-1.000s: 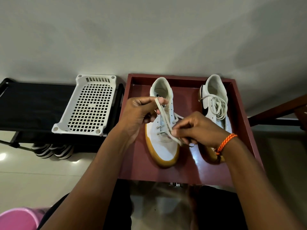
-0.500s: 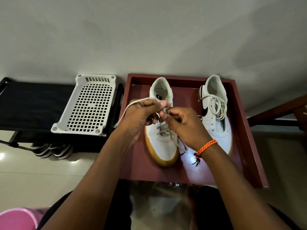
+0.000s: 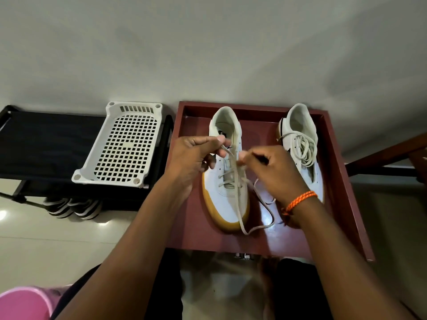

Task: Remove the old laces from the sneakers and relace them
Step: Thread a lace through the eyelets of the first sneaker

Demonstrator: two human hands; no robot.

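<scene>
2 white sneakers with tan soles are set heels-away in a red tray (image 3: 342, 181). The left sneaker (image 3: 227, 199) lies near the tray's middle; the right sneaker (image 3: 300, 125) lies by the right wall, partly covered by the right wrist. A loose lace bundle (image 3: 302, 148) is piled on top of the right sneaker.

The left sneaker is partly laced at its lower eyelets. Its lace (image 3: 239, 204) is run up from the eyelets to both hands, and a slack length is draped over the toe and looped onto the tray floor in front of the sole.

The lace is pinched by the left hand (image 3: 191, 158) between thumb and forefinger above the tongue, the other fingers being curled under. The other strand is pinched by the right hand (image 3: 275, 172) at its fingertips, just beside the left hand, the remaining fingers curled in. An orange bracelet (image 3: 300, 199) is worn on the right wrist.

A white grid basket (image 3: 124, 144) is set on a black rack (image 3: 46, 144) left of the tray. Striped shoes (image 3: 74, 207) are seen under the rack, and a pink tub (image 3: 20, 303) at the lower left corner.
</scene>
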